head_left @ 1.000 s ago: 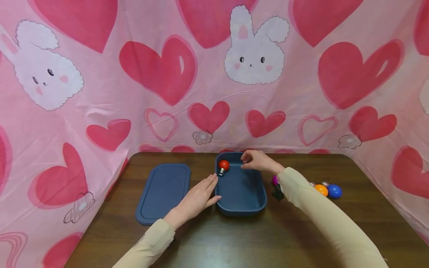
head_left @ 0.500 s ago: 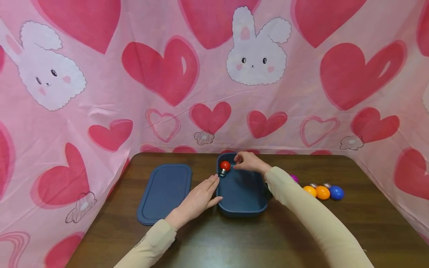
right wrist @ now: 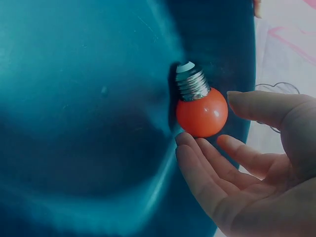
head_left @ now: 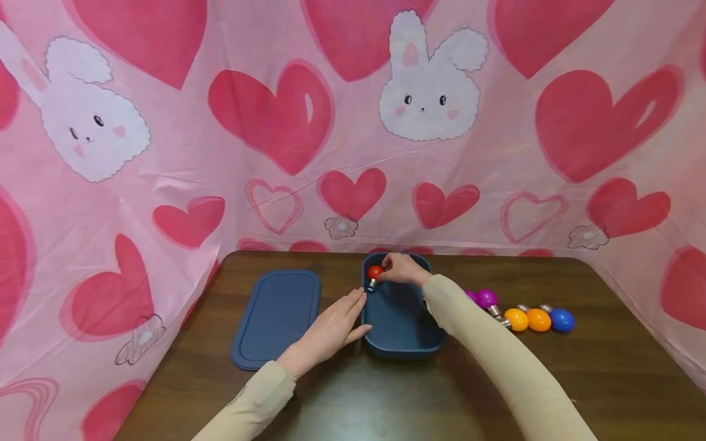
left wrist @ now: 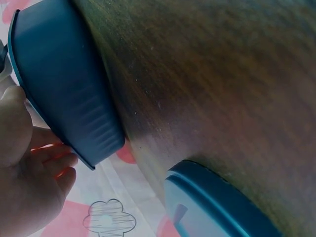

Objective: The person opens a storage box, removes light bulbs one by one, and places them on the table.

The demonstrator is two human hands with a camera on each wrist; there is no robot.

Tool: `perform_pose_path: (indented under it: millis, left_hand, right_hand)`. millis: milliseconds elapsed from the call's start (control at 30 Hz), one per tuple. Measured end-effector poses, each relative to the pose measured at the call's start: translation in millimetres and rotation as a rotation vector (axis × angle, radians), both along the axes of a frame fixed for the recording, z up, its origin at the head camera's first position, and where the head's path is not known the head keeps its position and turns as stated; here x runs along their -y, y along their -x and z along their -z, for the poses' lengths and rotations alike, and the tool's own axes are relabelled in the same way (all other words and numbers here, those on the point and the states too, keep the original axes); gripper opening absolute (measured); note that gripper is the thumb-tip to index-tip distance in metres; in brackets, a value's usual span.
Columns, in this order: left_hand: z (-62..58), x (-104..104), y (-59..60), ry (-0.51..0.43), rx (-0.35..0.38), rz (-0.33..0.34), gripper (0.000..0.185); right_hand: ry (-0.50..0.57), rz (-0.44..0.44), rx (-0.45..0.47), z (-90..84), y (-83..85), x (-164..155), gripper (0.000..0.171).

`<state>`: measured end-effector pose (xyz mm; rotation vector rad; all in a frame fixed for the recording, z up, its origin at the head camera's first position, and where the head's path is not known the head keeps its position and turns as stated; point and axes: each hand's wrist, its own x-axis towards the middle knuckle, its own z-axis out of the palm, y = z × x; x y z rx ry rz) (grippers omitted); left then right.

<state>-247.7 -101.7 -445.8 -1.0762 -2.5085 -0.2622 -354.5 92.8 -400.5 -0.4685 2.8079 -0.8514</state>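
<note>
A red light bulb [right wrist: 202, 116] with a silver screw base lies inside a dark blue rectangular box [head_left: 405, 353], against the far left part of its wall. My right hand [head_left: 404, 269] reaches over the box to the bulb. In the right wrist view its fingertips [right wrist: 183, 143] are at the round end of the bulb, and the thumb stands just off the glass with a narrow gap. My left hand [head_left: 331, 326] rests with straight fingers at the box's left rim; in the left wrist view the fingers [left wrist: 54, 153] lie along that edge.
A dark blue lid [head_left: 278, 318] lies flat left of the box. Right of it, a purple bulb [head_left: 486, 299], an orange bulb [head_left: 538, 320], a blue bulb [head_left: 562, 320] and others lie grouped together. A pink heart-and-rabbit cloth [head_left: 353, 141] hangs behind the wooden table [head_left: 380, 398].
My right hand has moved left across the box, up to the red bulb. More of the bulbs on the right has come into sight behind the sleeve. The left hand stays at the rim.
</note>
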Motion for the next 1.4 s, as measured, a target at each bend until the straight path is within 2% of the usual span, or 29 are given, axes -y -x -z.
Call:
perform_pose_path:
  millis: [200, 467, 833, 1133, 1400]
  left_hand:
    - [0.2, -3, -0.6, 0.006, 0.013, -0.002, 0.062]
    - [1.5, -3, 1.2, 0.008, 0.016, -0.011, 0.063]
    - [0.4, -2, 0.0, -0.002, 0.028, -0.007, 0.064]
    - [0.7, -1, 1.4, -0.015, -0.025, 0.006, 0.062]
    - [2.1, 1, 0.5, -0.012, -0.002, -0.005, 0.063]
  right_hand:
    - [-0.035, 0.05, 0.047, 6.0, 3.8, 2, 0.047]
    - [-0.019, 0.076, 0.13, 8.0, 9.3, 8, 0.039]
    - [-0.044, 0.105, 0.138, 8.5, 11.1, 14, 0.029]
    - [-0.022, 0.14, 0.163, 6.0, 10.2, 19, 0.032]
    - [-0.042, 0.113, 0.178, 4.2, 10.5, 17, 0.028]
